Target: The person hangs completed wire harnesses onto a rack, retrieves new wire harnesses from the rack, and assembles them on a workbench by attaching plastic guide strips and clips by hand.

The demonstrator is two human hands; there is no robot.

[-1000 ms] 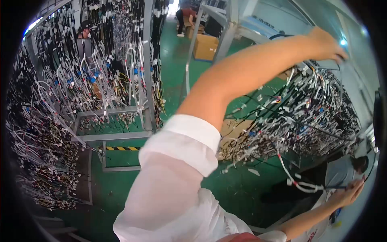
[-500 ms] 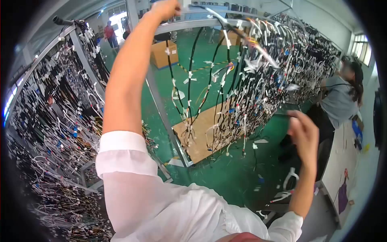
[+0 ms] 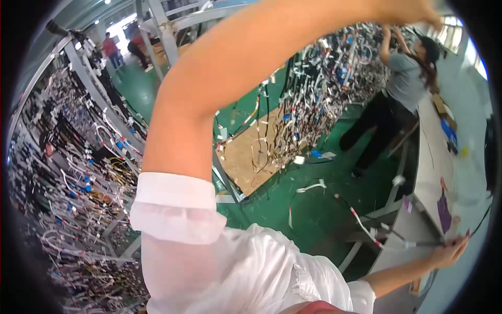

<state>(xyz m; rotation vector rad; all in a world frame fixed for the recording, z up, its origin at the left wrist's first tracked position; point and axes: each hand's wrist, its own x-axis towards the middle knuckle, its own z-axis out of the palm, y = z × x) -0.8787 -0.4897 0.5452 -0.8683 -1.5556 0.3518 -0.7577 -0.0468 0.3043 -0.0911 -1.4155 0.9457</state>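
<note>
My left arm arches across the top of the view, and my left hand is at the upper right, blurred and partly cut off by the top edge. Whether its fingers hold anything cannot be made out. Low on the right, my right hand is closed around a wire harness, a dark cable with white and red sections. One end of it hangs over the floor to the left of the hand, while a dark length runs up to the right.
Dense bundles of wire harnesses hang on the rack ahead, others on the left. A co-worker stands by the rack with raised arms. A grey-white workbench lies along the right. A brown board lies on the green floor.
My left hand has swung from the rack's top bar to the upper right. My right hand has moved down and right, now with a harness in it. The view has shifted; the co-worker's arms are raised.
</note>
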